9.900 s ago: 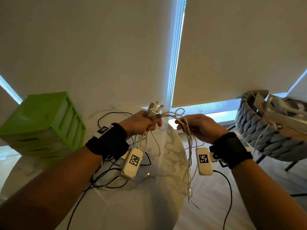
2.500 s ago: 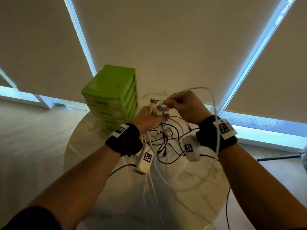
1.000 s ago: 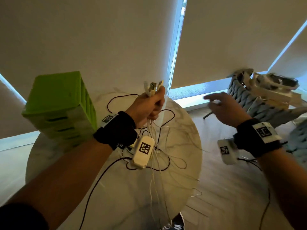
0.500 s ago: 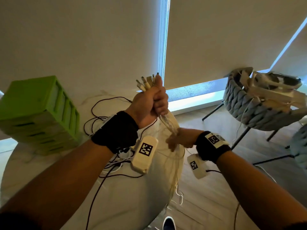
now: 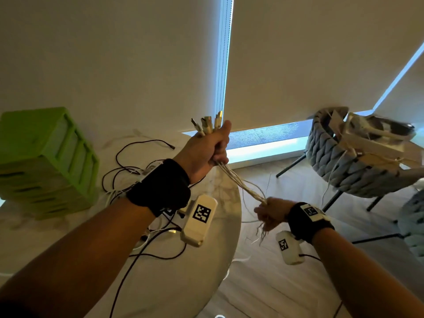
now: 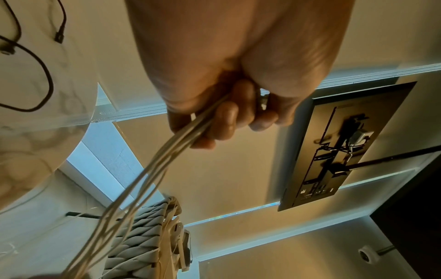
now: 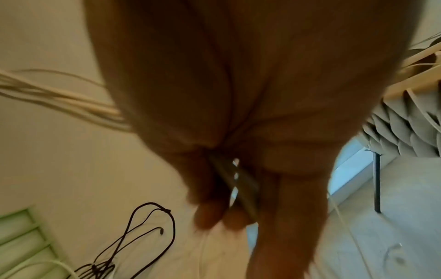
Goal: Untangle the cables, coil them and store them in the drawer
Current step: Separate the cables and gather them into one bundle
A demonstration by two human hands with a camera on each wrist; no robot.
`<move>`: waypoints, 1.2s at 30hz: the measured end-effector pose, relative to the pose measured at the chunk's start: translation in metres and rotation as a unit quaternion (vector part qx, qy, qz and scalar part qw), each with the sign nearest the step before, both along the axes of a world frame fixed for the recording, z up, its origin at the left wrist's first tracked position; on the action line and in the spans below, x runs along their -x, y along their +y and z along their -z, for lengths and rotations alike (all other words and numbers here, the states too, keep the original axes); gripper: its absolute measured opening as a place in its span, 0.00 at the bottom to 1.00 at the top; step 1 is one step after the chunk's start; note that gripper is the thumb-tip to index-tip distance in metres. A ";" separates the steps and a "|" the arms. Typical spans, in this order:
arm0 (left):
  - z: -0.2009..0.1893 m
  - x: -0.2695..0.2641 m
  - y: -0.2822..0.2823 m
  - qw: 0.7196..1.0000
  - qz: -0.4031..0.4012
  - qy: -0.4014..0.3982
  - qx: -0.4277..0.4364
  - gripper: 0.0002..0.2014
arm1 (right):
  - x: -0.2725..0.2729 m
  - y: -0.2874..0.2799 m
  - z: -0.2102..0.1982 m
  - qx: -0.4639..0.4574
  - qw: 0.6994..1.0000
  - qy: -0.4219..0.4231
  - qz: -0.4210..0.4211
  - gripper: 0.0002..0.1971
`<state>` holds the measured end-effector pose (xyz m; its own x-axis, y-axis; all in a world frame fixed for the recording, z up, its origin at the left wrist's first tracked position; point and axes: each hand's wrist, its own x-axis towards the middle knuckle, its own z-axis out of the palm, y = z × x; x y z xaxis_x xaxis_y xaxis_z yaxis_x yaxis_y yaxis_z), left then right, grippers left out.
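Observation:
My left hand (image 5: 211, 148) is raised above the round marble table (image 5: 179, 283) and grips a bundle of white cables (image 5: 241, 182) just below their plugs (image 5: 207, 125), which stick up out of the fist. The bundle runs down and right to my right hand (image 5: 269, 212), which is closed round it beyond the table's edge; loose ends hang under that fist. In the left wrist view the white cables (image 6: 148, 173) leave the curled fingers (image 6: 226, 120). Black cables (image 5: 128, 166) lie tangled on the table. The green drawer unit (image 5: 46, 161) stands at the left.
A grey woven chair (image 5: 344, 161) with white cords and pale items piled on it stands to the right on the wooden floor. Roller blinds cover the windows behind. A black cable (image 5: 146, 253) trails from my left wrist across the table.
My right hand has slid down the white bundle, away from the left fist and out to the right, drawing the cables straight. The left hand has stayed raised with the plugs.

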<state>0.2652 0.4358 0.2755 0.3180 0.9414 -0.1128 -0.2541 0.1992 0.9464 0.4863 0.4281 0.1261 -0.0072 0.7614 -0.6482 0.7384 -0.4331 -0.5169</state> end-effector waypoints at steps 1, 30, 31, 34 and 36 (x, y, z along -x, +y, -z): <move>0.001 0.000 0.000 1.000 0.001 0.004 0.000 0.20 | -0.002 0.004 0.002 -0.067 0.997 -0.034 0.018 0.10; 0.058 0.133 -0.027 0.991 -0.080 0.086 0.064 0.13 | 0.259 0.011 -0.146 -0.345 0.885 0.120 -0.288 0.16; 0.058 0.143 -0.030 0.989 -0.097 0.076 0.077 0.14 | 0.270 0.009 -0.147 -0.348 0.872 0.104 -0.328 0.16; 0.059 0.168 -0.037 0.987 -0.119 0.035 0.106 0.14 | 0.294 0.008 -0.145 -0.353 0.846 0.074 -0.393 0.16; 0.065 0.181 -0.040 0.988 -0.120 0.022 0.096 0.14 | 0.304 0.005 -0.145 -0.306 0.864 0.120 -0.382 0.18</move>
